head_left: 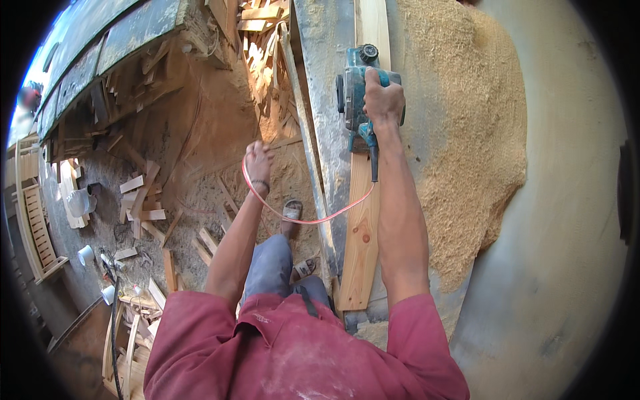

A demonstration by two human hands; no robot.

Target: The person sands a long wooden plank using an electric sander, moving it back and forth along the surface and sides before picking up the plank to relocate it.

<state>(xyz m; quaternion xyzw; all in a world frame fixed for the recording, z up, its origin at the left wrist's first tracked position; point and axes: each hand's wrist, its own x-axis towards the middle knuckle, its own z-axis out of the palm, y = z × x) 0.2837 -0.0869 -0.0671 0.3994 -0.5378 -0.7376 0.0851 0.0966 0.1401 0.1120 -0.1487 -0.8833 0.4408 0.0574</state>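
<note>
My right hand [385, 101] is wrapped round the handle of a teal electric hand planer [357, 110]. The planer rests on a long pale wooden board [362, 247], about midway along the part in view. From the planer's dark cord sleeve a thin red-and-white power cord [313, 221] sags across to my left hand [259, 161]. That hand is raised off to the left of the bench, its fingers curled with the cord running into them. Beneath the planer, the board's surface is hidden.
A heap of wood shavings [460, 133] covers the workbench [327, 47] right of the board. Offcuts [143, 193] litter the ground at left, near a slatted wooden piece [40, 223]. A stacked wooden structure [127, 47] stands far left. My sandalled feet [292, 212] are beside the bench.
</note>
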